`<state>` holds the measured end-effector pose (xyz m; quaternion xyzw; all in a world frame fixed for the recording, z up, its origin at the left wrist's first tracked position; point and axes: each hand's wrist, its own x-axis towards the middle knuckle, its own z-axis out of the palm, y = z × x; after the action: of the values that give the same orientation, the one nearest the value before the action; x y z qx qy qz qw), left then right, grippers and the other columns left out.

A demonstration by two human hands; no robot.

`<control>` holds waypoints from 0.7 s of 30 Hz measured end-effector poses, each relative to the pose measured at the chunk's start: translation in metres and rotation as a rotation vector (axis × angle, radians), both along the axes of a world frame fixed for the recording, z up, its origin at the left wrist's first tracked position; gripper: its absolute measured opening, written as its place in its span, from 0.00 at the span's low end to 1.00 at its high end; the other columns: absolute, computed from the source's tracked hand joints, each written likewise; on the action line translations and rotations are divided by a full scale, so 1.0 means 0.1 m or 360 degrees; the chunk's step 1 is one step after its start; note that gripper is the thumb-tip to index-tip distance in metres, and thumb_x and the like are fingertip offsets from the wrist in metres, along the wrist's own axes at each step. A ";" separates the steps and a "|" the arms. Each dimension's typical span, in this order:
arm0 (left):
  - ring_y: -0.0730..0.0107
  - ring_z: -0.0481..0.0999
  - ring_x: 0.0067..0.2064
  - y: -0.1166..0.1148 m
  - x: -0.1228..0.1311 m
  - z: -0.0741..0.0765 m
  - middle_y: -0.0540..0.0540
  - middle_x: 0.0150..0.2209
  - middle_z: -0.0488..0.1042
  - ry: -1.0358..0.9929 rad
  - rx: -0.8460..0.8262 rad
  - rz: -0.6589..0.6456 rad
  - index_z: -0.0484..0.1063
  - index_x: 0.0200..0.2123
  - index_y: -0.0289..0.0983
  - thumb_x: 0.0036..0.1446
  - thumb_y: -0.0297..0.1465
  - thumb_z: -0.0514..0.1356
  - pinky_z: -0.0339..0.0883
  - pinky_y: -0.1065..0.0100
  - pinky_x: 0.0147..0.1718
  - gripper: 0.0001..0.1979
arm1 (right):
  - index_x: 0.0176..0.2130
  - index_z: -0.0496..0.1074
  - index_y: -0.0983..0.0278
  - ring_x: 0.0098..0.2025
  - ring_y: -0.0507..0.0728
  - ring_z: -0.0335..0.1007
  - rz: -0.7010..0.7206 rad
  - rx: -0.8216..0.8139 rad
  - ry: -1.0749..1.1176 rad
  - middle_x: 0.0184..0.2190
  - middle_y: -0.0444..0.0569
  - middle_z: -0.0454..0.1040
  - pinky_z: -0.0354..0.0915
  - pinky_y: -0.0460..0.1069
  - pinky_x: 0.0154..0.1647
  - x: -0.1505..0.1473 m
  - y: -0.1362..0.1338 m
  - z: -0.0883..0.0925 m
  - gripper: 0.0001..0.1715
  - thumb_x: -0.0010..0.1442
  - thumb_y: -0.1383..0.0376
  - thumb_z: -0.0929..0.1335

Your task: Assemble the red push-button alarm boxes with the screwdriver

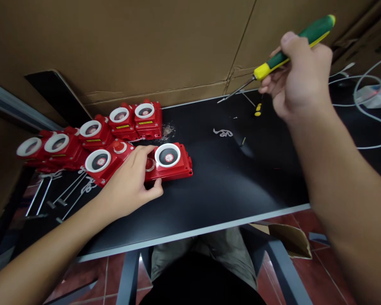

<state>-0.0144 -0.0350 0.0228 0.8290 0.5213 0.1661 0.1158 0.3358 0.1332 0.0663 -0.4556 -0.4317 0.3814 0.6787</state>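
Note:
My left hand (131, 182) is closed around a red box (185, 163) lying on the black table, thumb on its near side and fingers on the far side. The box has a white-rimmed round window; part of it is hidden under my hand. Another such red box (112, 159) lies just left of the hand. Raised at the right, my right hand (300, 76) grips a green and yellow screwdriver (262, 71), its metal tip pointing down and left above the table, apart from the boxes.
Several more red boxes (120, 127) stand in a row at the back left. Metal brackets (68, 190) lie in front of them. A white cord (222, 133), a small screw (243, 141) and yellow pieces (258, 111) are on the table. White cables (357, 93) loop at the right.

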 end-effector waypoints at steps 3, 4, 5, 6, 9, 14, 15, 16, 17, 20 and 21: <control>0.39 0.83 0.62 0.01 0.00 0.00 0.30 0.65 0.78 -0.0010 -0.0026 0.0013 0.66 0.72 0.30 0.64 0.38 0.60 0.82 0.42 0.65 0.36 | 0.35 0.68 0.60 0.25 0.49 0.57 0.0184 0.0003 0.0089 0.33 0.44 0.70 0.56 0.50 0.23 -0.17 -0.20 0.02 0.14 0.73 0.59 0.71; 0.39 0.83 0.62 0.02 0.00 0.01 0.30 0.64 0.78 -0.0017 -0.0039 0.0014 0.66 0.72 0.30 0.63 0.37 0.60 0.82 0.42 0.64 0.36 | 0.35 0.69 0.60 0.25 0.49 0.58 0.0300 -0.0011 0.0120 0.34 0.44 0.71 0.57 0.50 0.23 -0.22 -0.27 0.02 0.16 0.68 0.56 0.75; 0.40 0.83 0.62 0.02 0.00 0.02 0.31 0.64 0.78 -0.0027 -0.0052 0.0015 0.67 0.72 0.30 0.62 0.37 0.60 0.82 0.43 0.64 0.36 | 0.35 0.70 0.59 0.26 0.49 0.58 0.0409 -0.0035 0.0145 0.34 0.44 0.71 0.57 0.49 0.23 -0.28 -0.35 0.02 0.20 0.62 0.54 0.79; 0.40 0.83 0.61 0.02 -0.01 0.03 0.32 0.64 0.78 -0.0039 -0.0066 0.0016 0.67 0.71 0.31 0.61 0.37 0.60 0.82 0.43 0.64 0.36 | 0.35 0.70 0.59 0.26 0.50 0.59 0.0503 -0.0066 0.0165 0.33 0.44 0.71 0.56 0.49 0.24 -0.33 -0.42 0.02 0.24 0.56 0.52 0.83; 0.43 0.83 0.60 0.05 -0.04 0.05 0.34 0.63 0.79 -0.0090 -0.0111 -0.0005 0.69 0.69 0.33 0.60 0.36 0.60 0.81 0.46 0.64 0.34 | 0.35 0.70 0.58 0.26 0.49 0.58 0.0694 -0.0206 0.0226 0.31 0.42 0.71 0.53 0.47 0.24 -0.47 -0.58 0.01 0.31 0.49 0.51 0.87; 0.50 0.84 0.58 0.12 -0.10 0.04 0.40 0.61 0.81 -0.0282 -0.0183 -0.0161 0.72 0.65 0.37 0.60 0.32 0.58 0.80 0.52 0.62 0.29 | 0.33 0.71 0.60 0.24 0.45 0.49 0.0821 -0.0444 0.0343 0.31 0.41 0.69 0.46 0.46 0.23 -0.65 -0.73 -0.05 0.34 0.42 0.51 0.89; 0.51 0.84 0.57 0.13 -0.10 0.04 0.41 0.60 0.81 -0.0319 -0.0199 -0.0177 0.72 0.64 0.38 0.60 0.31 0.57 0.80 0.54 0.60 0.28 | 0.33 0.71 0.60 0.24 0.45 0.49 0.0826 -0.0461 0.0336 0.30 0.40 0.68 0.46 0.46 0.23 -0.67 -0.74 -0.07 0.35 0.41 0.50 0.89; 0.53 0.85 0.56 0.13 -0.10 0.04 0.42 0.59 0.81 -0.0349 -0.0210 -0.0184 0.72 0.63 0.38 0.60 0.30 0.57 0.80 0.55 0.59 0.27 | 0.33 0.70 0.60 0.24 0.45 0.49 0.0830 -0.0464 0.0312 0.30 0.40 0.68 0.46 0.46 0.23 -0.69 -0.75 -0.09 0.36 0.41 0.49 0.89; 0.53 0.85 0.56 0.13 -0.10 0.04 0.42 0.59 0.81 -0.0365 -0.0223 -0.0183 0.72 0.63 0.38 0.60 0.30 0.57 0.80 0.55 0.58 0.27 | 0.33 0.70 0.60 0.25 0.45 0.50 0.0839 -0.0456 0.0270 0.31 0.41 0.68 0.46 0.47 0.24 -0.68 -0.75 -0.12 0.36 0.42 0.47 0.89; 0.52 0.85 0.57 0.13 -0.08 0.08 0.42 0.59 0.81 -0.0351 -0.0278 -0.0179 0.72 0.62 0.39 0.60 0.32 0.58 0.79 0.55 0.60 0.25 | 0.37 0.68 0.58 0.26 0.48 0.54 0.0960 -0.0417 0.0023 0.34 0.44 0.70 0.51 0.49 0.25 -0.61 -0.72 -0.17 0.32 0.56 0.42 0.83; 0.51 0.84 0.58 0.12 -0.07 0.10 0.41 0.60 0.81 -0.0344 -0.0288 -0.0181 0.72 0.62 0.39 0.61 0.32 0.58 0.79 0.54 0.60 0.25 | 0.38 0.67 0.57 0.27 0.50 0.55 0.1008 -0.0407 -0.0078 0.36 0.45 0.71 0.54 0.49 0.26 -0.57 -0.70 -0.18 0.30 0.61 0.42 0.80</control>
<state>-0.0218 -0.0228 0.0329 0.8206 0.4709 0.1999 0.2548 0.2785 0.0631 0.0479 -0.3893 -0.5165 0.6132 0.4534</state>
